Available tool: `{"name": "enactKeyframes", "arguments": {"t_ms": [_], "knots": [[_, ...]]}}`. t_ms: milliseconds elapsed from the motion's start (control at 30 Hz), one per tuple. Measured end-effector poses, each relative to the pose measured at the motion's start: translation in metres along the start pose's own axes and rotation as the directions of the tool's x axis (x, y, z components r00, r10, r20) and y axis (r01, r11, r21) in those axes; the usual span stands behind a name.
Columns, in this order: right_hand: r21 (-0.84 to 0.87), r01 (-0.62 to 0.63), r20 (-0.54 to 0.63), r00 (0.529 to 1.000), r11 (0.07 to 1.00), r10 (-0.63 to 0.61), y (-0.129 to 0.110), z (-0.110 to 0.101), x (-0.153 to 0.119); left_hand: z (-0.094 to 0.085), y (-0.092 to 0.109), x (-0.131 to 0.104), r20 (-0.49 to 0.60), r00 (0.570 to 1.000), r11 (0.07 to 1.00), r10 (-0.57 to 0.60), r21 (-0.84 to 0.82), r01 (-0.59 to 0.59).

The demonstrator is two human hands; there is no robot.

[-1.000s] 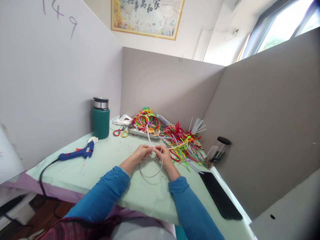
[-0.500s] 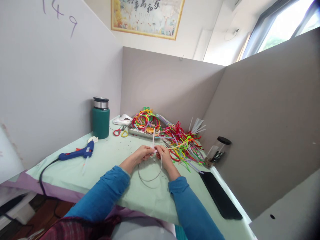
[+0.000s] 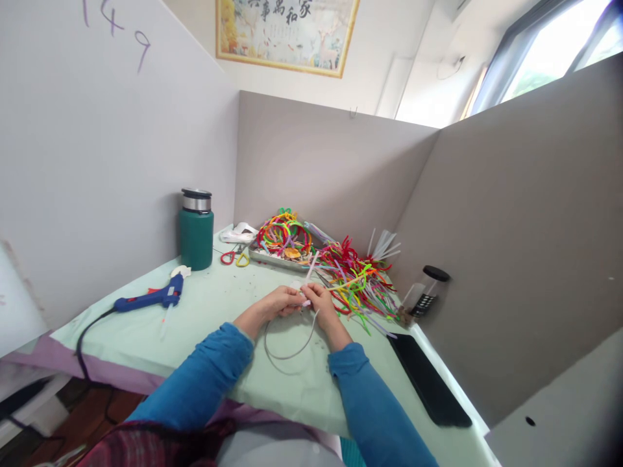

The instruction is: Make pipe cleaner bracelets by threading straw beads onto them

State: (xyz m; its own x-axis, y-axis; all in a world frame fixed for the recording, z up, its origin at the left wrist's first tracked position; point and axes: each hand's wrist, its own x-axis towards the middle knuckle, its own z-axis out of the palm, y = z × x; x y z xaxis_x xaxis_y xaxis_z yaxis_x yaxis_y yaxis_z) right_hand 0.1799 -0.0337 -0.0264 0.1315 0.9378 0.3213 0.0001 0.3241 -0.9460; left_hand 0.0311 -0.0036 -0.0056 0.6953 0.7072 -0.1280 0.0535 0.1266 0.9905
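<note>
Both hands meet over the middle of the table, fingers closed and almost touching. My left hand [image 3: 281, 301] pinches the upper end of a thin grey headband [image 3: 288, 357], whose curve hangs below the hands. Close against it, my right hand [image 3: 321, 302] grips a pale pink pipe cleaner [image 3: 312, 266], which sticks up from between the fingers and leans right. A bit of pale pink also shows between the fingertips. Exactly how the pipe cleaner meets the headband is hidden by the fingers.
Behind the hands lie a metal tray [image 3: 277, 261] of coloured rings and a heap of pipe cleaners [image 3: 360, 279]. Leftward are scissors [image 3: 242, 260], a green flask [image 3: 196, 237] and a corded blue glue gun [image 3: 150, 298]. A black slab [image 3: 431, 383] and a clear jar [image 3: 424, 295] stand right.
The upright end of the pale pink pipe cleaner has swung from vertical to leaning right. The headband's loop has shifted slightly left and down. Both arms stay nearly in place.
</note>
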Motion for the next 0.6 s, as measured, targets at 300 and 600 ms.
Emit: {"name": "enactKeyframes", "arguments": {"t_ms": [300,600], "knots": [[-0.003,0.008,-0.018,1.000,1.000,-0.008,-0.001,0.000,0.000,-0.001,-0.002,0.001,-0.041,0.995,0.993,0.093,-0.062,-0.095],[-0.012,0.035,-0.071,0.997,0.999,-0.036,0.009,-0.004,0.005,-0.003,0.000,0.003,-0.101,0.980,0.972,0.173,-0.146,-0.187]]}}
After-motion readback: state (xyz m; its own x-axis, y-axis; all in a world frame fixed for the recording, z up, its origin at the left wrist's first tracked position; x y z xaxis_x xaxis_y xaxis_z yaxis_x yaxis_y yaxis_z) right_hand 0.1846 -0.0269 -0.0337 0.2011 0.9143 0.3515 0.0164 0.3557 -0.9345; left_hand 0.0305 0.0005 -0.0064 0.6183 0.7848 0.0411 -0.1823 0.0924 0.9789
